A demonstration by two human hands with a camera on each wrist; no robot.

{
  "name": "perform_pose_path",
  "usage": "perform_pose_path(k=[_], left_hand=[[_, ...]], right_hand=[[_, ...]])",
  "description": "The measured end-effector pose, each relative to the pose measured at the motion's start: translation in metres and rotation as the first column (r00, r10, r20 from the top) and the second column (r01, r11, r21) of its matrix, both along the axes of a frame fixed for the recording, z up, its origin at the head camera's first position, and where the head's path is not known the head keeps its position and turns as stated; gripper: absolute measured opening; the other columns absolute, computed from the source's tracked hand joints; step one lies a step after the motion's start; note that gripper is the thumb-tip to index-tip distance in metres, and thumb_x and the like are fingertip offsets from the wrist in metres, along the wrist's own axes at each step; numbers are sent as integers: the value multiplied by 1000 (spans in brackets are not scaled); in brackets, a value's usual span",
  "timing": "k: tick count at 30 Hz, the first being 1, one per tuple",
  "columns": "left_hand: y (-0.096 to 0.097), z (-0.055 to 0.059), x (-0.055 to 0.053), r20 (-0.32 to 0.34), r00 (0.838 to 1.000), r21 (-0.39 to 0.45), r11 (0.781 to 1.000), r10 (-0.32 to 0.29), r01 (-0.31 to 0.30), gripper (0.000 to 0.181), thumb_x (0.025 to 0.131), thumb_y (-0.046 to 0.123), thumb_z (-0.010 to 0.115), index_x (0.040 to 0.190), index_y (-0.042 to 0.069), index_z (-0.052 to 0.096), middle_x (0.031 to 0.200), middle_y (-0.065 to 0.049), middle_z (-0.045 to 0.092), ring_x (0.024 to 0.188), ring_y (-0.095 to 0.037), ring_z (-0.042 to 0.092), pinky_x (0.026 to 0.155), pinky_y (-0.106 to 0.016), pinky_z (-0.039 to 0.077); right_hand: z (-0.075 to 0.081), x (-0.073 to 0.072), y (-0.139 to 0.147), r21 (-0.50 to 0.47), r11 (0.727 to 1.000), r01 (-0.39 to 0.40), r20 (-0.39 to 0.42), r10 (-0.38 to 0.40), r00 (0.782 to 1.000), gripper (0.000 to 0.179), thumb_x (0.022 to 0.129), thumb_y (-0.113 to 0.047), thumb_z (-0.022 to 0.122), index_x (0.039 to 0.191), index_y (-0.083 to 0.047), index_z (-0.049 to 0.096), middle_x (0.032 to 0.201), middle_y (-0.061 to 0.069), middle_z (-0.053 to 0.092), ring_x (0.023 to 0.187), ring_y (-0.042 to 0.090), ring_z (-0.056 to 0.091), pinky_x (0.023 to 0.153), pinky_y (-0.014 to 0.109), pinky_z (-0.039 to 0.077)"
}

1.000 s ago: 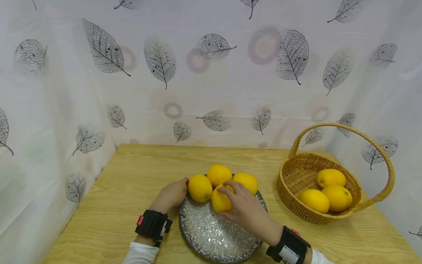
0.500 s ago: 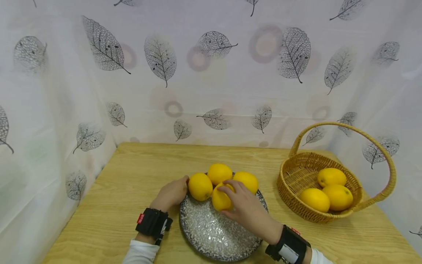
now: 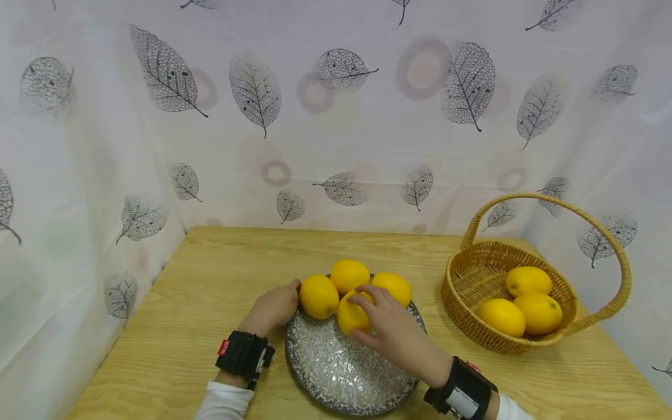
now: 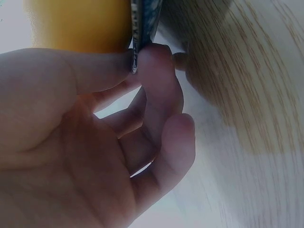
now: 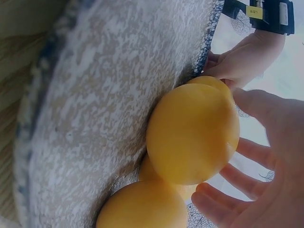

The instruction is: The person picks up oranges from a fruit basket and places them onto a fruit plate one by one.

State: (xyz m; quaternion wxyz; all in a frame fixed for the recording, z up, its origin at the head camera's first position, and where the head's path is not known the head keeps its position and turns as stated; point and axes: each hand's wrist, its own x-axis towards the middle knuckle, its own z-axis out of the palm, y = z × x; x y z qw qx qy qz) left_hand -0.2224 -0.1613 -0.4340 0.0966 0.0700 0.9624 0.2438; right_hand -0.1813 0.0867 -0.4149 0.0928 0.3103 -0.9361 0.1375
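Note:
In the head view, several yellow lemons sit along the far side of a speckled grey plate (image 3: pixel 357 379) with a dark rim. My right hand (image 3: pixel 399 335) curves its fingers and thumb round the nearest lemon (image 3: pixel 350 318), which rests on the plate. The right wrist view shows this lemon (image 5: pixel 192 135) large, with fingertips partly hidden behind it. My left hand (image 3: pixel 270 309) pinches the plate's left rim between thumb and fingers, as the left wrist view shows at the plate edge (image 4: pixel 146 23). Beside that hand lies the left lemon (image 3: pixel 318 297); behind are a back lemon (image 3: pixel 349 276) and a right lemon (image 3: pixel 392 287).
A wicker basket (image 3: pixel 455 309) with a tall arched handle stands to the right of the plate, and three lemons (image 3: pixel 529 282) lie inside it. The wooden table (image 3: pixel 236 256) meets a leaf-patterned curtain (image 3: pixel 357 134) at the back and sides.
The head view has tilted slightly. My right thumb and wrist have shifted a little around the lemon, which stays in place. My left hand keeps its place on the rim.

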Motion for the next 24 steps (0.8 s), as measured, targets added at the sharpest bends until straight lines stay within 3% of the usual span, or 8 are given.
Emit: perform_pose_path(k=[6,11,14,18,24], left_hand=[[0,0,0,-1,1000,-4,1000,5,-5,33,101,13,39,127,3,55,114,-19,71,79,-23,56,73,-43,51],[0,-1,0,3,1000,-2,1000,7,-7,33,101,13,39,128,2,55,112,-19,71,78,-23,55,72,-42,50],[0,-1,0,3,1000,-1,1000,7,-7,33,101,13,40,128,2,55,110,-18,70,78,-23,55,71,-42,50],[-1,-1,0,5,1000,-5,1000,5,-5,32,101,13,40,128,3,55,107,-17,70,77,-24,54,69,-40,48],[-1,0,0,6,1000,-4,1000,3,-3,33,101,13,40,128,3,55,110,-18,70,77,-24,55,70,-42,49]], right_hand=[[11,-3,4,-4,1000,27,-27,-28,999,47,87,-44,65,125,-17,62,130,7,61,118,22,55,92,43,55],[30,-16,15,-17,998,52,-33,-53,998,41,90,-37,64,124,-14,63,127,9,61,115,24,56,91,45,55],[45,-27,28,16,994,103,-2,-103,995,41,92,-36,62,126,-12,61,129,12,60,107,25,59,74,42,58],[62,-46,53,92,980,175,12,-177,984,45,93,-37,60,129,-10,58,130,15,59,96,28,62,55,35,54],[81,-80,104,186,948,260,-19,-261,965,43,94,-29,58,126,-1,58,127,25,58,102,38,59,74,49,56]])
